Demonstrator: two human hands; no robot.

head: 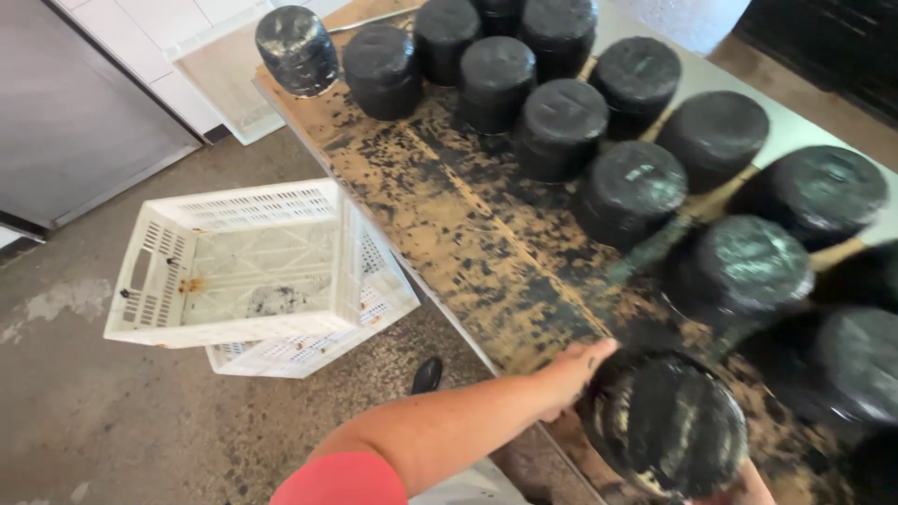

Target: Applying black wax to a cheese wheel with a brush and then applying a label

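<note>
A black round block (666,423) is seen nearest the camera, at about five o'clock in the view, held tilted at the near edge of the tabletop (468,243) so that its flat, streaked face is turned up towards the lens. It is clasped between two hands: the left hand (575,367) is laid against its rim at about ten o'clock of the block, fingers curved round the side, while only a sliver of the right hand (744,482) is shown at its five o'clock edge, so the closure of that grip cannot be told. The block's short axis is pointed roughly at the camera, its round face lying between the two hands, with the left one shown nearer and more fully. More black blocks (561,126) are stood upright in rows from twelve to three o'clock across the stained board. Two stacked white crates (248,271) are set on the floor (112,440) at nine o'clock, well apart from the hands, and a dark shoe (427,374) is glimpsed beside them.
</note>
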